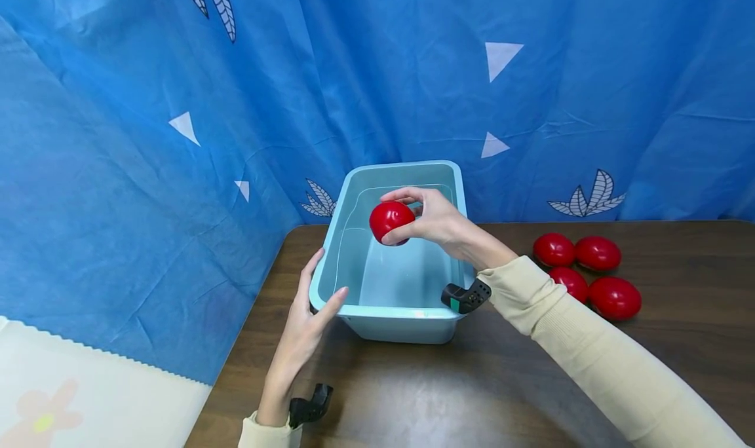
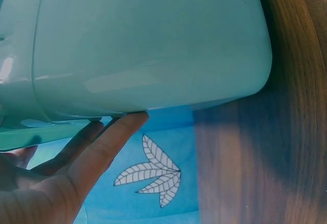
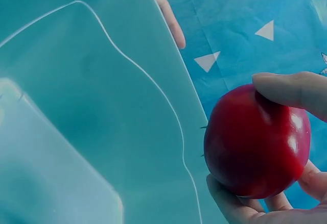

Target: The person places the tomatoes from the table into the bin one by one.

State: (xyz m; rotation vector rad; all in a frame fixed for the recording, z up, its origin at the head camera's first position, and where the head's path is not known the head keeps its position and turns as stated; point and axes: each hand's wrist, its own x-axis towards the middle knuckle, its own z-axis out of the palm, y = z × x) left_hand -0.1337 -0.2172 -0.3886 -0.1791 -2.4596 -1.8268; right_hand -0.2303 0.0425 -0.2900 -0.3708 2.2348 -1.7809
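Note:
A glossy red tomato [image 1: 390, 221] is held by my right hand [image 1: 433, 222] above the inside of a light blue plastic bin [image 1: 386, 312]. In the right wrist view, the thumb lies on one side of the tomato [image 3: 255, 145] and fingers on the other; small dark tips stick out at its edge. My left hand [image 1: 303, 327] holds the bin's near left corner. Its thumb reaches over the rim, and its fingers lie along the outer wall. From the left wrist, those fingers [image 2: 110, 147] touch the bin's outside [image 2: 153, 40].
Several more red tomatoes [image 1: 615, 298] lie in a group on the brown wooden table [image 1: 425, 395], beyond the right forearm. A blue curtain [image 1: 383, 74] with white shapes hangs behind and to the left. Pale cloth [image 1: 88, 395] shows at lower left.

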